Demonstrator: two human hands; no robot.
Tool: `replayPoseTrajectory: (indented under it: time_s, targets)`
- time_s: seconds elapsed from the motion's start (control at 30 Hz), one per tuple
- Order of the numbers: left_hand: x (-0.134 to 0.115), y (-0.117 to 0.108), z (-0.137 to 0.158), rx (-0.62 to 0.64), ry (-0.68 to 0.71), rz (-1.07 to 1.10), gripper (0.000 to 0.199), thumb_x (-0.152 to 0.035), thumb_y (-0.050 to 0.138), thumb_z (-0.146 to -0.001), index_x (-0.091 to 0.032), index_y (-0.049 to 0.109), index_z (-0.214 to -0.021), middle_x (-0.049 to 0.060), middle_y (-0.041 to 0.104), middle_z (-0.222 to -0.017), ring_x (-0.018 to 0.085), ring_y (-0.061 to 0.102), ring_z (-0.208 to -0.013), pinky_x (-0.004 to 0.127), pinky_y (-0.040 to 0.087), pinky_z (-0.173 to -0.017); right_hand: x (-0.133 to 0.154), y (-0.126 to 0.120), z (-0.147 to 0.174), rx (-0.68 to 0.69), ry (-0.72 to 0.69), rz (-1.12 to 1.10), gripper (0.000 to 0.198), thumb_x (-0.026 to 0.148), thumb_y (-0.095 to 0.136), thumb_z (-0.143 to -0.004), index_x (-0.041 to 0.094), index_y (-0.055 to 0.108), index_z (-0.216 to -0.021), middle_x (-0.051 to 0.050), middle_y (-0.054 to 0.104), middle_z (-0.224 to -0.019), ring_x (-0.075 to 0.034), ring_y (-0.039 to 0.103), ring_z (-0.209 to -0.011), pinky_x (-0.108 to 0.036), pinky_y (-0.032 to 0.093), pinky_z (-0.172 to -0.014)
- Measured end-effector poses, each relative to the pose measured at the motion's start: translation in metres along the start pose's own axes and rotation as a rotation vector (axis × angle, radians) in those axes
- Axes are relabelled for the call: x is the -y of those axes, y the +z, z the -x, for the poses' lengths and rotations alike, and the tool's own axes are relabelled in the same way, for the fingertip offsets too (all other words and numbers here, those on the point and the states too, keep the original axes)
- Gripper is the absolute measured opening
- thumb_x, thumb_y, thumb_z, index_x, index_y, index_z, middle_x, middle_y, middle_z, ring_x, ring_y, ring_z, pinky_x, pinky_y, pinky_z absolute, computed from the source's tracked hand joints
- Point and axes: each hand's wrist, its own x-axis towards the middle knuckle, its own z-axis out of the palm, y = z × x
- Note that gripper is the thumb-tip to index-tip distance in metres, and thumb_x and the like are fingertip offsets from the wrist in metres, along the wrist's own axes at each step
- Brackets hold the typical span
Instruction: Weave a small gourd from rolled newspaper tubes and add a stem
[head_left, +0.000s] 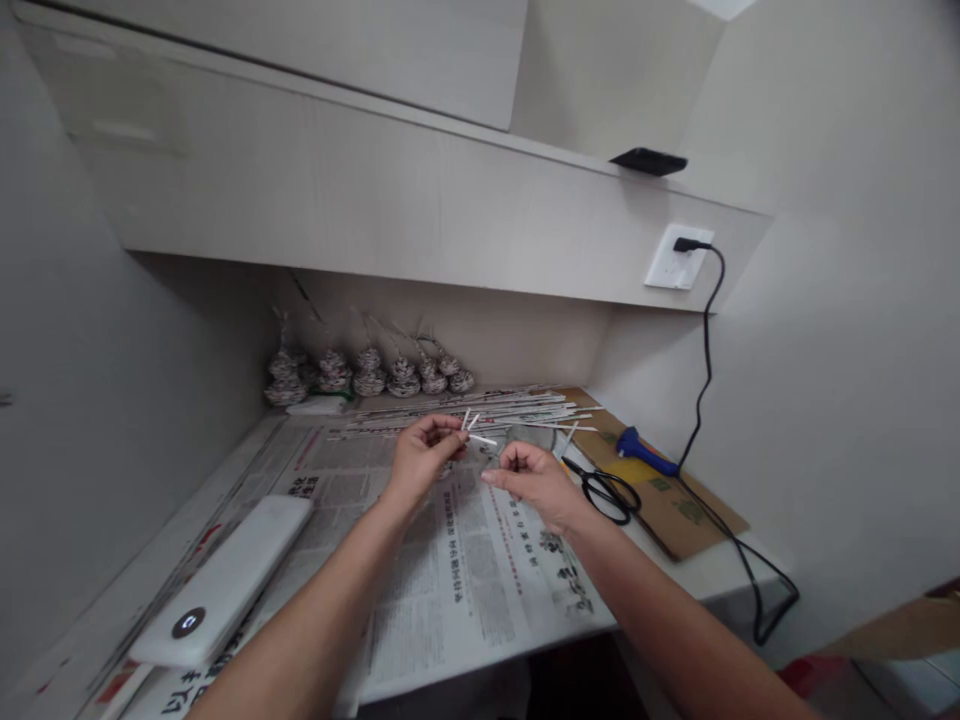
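My left hand is closed, thumb against fingertips, around a few short white paper sticks that stick out in different directions. Just to its right, my right hand has curled fingers with the thumb brought close to the index finger. Anything in that pinch is too small to make out. Both hands hover over newspaper spread across the desk. Behind them lies a loose pile of long, thin paper sticks. Black-handled scissors rest right of my right hand.
A blue glue gun lies on cardboard, its black cable running to a wall socket. Several woven gourd shapes line the back. A white power bank lies left. A low shelf overhangs the desk.
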Motion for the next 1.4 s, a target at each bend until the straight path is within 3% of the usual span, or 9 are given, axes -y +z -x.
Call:
replayPoseTrajectory:
  time_s: [0.17,0.33,0.6,0.7,0.8,0.87,0.97,1.17,1.4]
  targets:
    - [-0.002,0.0,0.0,-0.01,0.009,-0.009,0.031,-0.032,0.081,-0.06,-0.014,0.065,-0.079,0.0,0.065,-0.069,0.009,0.059,-0.055,0.021,0.051,-0.055,0.007,-0.002,0.0,-0.022,-0.044,0.01,0.034,0.034,0.08,-0.063,0.019,0.05,-0.066,0.009,0.043,-0.056,-0.007,0.035,-0.052,-0.022,0.027,-0.05]
    - [-0.004,0.001,0.002,-0.001,-0.017,-0.016,0.031,-0.032,0.081,-0.059,-0.014,0.065,-0.079,0.0,0.066,-0.068,0.01,0.06,-0.055,0.021,0.051,-0.056,0.022,-0.005,-0.008,-0.109,-0.107,0.036,0.029,0.04,0.078,-0.065,0.019,0.058,-0.074,0.005,0.054,-0.065,-0.01,0.044,-0.057,-0.023,0.034,-0.053]
    - [-0.004,0.002,0.002,-0.009,-0.015,0.003,0.03,-0.031,0.082,-0.057,-0.014,0.066,-0.077,0.0,0.067,-0.067,0.01,0.06,-0.056,0.022,0.052,-0.056,0.023,0.005,-0.023,-0.219,-0.153,0.128,0.042,0.05,0.075,-0.064,0.019,0.048,-0.057,0.007,0.041,-0.05,-0.008,0.033,-0.047,-0.021,0.028,-0.044]
    - [-0.003,0.001,0.002,-0.003,-0.01,0.012,0.03,-0.03,0.082,-0.058,-0.014,0.066,-0.077,0.0,0.066,-0.068,0.01,0.06,-0.055,0.021,0.052,-0.056,0.02,0.003,-0.028,-0.253,-0.165,0.129,0.04,0.051,0.069,-0.071,0.018,0.052,-0.054,0.004,0.047,-0.051,-0.008,0.037,-0.048,-0.022,0.03,-0.046]
    - [-0.002,0.001,0.002,0.003,-0.013,0.014,0.03,-0.03,0.082,-0.058,-0.014,0.066,-0.077,0.0,0.066,-0.067,0.009,0.06,-0.055,0.021,0.052,-0.056,0.02,0.001,-0.032,-0.219,-0.156,0.075,0.028,0.045,0.071,-0.069,0.018,0.069,-0.075,0.0,0.062,-0.067,-0.01,0.047,-0.056,-0.022,0.034,-0.05]
    - [-0.001,0.002,0.002,0.007,-0.008,0.01,0.03,-0.031,0.082,-0.058,-0.014,0.066,-0.076,0.0,0.067,-0.067,0.01,0.06,-0.055,0.021,0.052,-0.057,0.021,0.004,-0.033,-0.154,-0.106,0.056,0.032,0.042,0.073,-0.067,0.018,0.072,-0.088,-0.001,0.067,-0.075,-0.011,0.051,-0.059,-0.022,0.037,-0.052]
    - [0.0,0.002,0.002,0.014,0.008,-0.001,0.03,-0.032,0.083,-0.057,-0.014,0.067,-0.076,0.001,0.068,-0.068,0.01,0.061,-0.057,0.022,0.052,-0.057,0.022,0.012,-0.035,-0.082,-0.09,0.078,0.025,0.039,0.071,-0.068,0.017,0.073,-0.078,-0.002,0.067,-0.069,-0.012,0.054,-0.059,-0.024,0.041,-0.057]
    - [0.002,0.003,0.003,0.008,0.04,-0.01,0.026,-0.03,0.082,-0.059,-0.014,0.069,-0.075,0.002,0.07,-0.069,0.012,0.063,-0.058,0.025,0.054,-0.06,0.021,0.018,-0.044,-0.164,-0.135,0.186,0.015,0.032,0.068,-0.067,0.017,0.068,-0.066,-0.001,0.065,-0.061,-0.012,0.054,-0.054,-0.024,0.043,-0.054]
    - [0.006,0.005,0.005,-0.037,0.179,-0.162,0.015,-0.023,0.074,-0.064,-0.016,0.075,-0.077,0.005,0.074,-0.075,0.014,0.066,-0.062,0.026,0.054,-0.064,0.027,0.013,-0.048,-0.087,0.063,0.025,0.011,0.025,0.065,-0.062,0.016,0.064,-0.057,0.001,0.059,-0.052,-0.008,0.048,-0.045,-0.019,0.031,-0.04]
